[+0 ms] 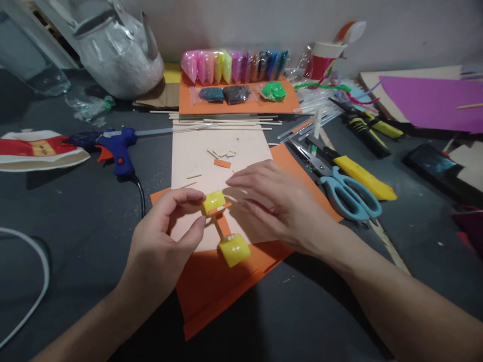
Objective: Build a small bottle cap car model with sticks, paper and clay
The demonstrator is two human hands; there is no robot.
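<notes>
At far left, your clear bottle [32,55] is cut off by the edge, its contents hard to make out; beside it, the kettle's [118,58] inside is hidden. Your left hand [164,234] curves its fingers slightly apart at the yellow-and-orange model [224,226], which sits over the pale board's [226,138] near edge; whether they grip it, you cannot tell. Beyond, clear plastic holds coloured packets [234,67]. Your right hand [279,201] is loosely parted just right of the model, its hold unclear. Far right, the cup [327,50] holds a spoon [355,31], lower end hidden.
</notes>
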